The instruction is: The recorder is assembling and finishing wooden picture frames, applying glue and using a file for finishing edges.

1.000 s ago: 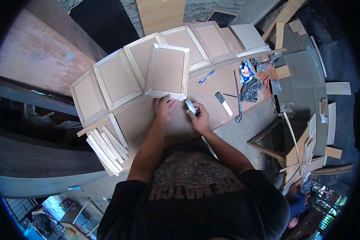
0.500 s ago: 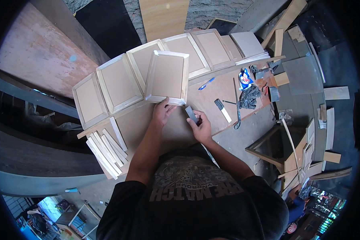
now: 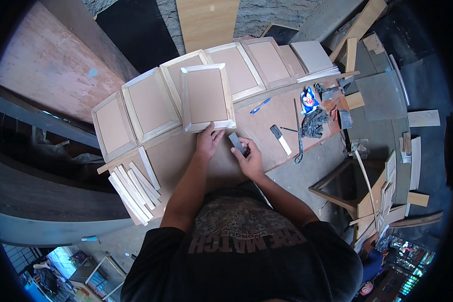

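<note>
My left hand (image 3: pixel 208 143) grips the lower edge of a wooden panel frame (image 3: pixel 206 95) with a flat brown panel set in it. This frame stands tilted in front of a row of similar frames (image 3: pixel 148 103) on the workbench (image 3: pixel 178 156). My right hand (image 3: pixel 249 158) is closed round a small grey sanding block (image 3: pixel 237 143). The block is just below the frame's lower right corner, apart from it. Part of the block is hidden by my fingers.
Wood strips (image 3: pixel 136 189) lie stacked at the bench's left end. To the right are a blue pen (image 3: pixel 260 105), a black-and-white marker-like tool (image 3: pixel 281 139), a long dark rod (image 3: pixel 299 133), a crumpled black bag (image 3: pixel 313 122) and a blue packet (image 3: pixel 308 99). A wooden trestle (image 3: pixel 337 196) stands at right.
The held frame has turned, its top swinging to the left. My right hand and the sanding block have shifted slightly left. My left hand keeps its hold on the lower edge.
</note>
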{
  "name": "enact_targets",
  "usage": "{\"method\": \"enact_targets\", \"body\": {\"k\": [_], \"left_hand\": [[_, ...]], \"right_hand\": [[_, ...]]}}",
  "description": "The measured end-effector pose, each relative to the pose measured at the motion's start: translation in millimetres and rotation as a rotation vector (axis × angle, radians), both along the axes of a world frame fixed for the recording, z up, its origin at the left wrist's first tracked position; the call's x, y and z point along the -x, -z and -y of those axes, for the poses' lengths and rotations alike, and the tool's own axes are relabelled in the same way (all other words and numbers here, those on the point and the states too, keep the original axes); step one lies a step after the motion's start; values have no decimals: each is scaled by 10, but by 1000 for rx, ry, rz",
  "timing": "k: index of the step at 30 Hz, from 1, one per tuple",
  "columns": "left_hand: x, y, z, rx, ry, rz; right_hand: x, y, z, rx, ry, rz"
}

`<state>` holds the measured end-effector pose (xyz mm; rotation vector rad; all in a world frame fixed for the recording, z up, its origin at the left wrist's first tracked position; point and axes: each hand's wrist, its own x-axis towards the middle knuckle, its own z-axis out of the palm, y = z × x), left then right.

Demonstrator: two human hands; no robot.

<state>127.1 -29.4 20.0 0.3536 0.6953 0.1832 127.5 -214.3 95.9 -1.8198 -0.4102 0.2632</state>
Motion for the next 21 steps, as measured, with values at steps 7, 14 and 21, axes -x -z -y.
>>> {"method": "enact_targets", "body": {"k": [7,14,21], "left_hand": [[-68,93,87,46,54,-58],[-111,80,165,14,71,-135],[-142,88,249,3,108,-175]], "right_hand": [[-80,182,46,-11,82,-169],[-234,393,127,272,152,-120],[-482,248,54,310,179,-110]]}}
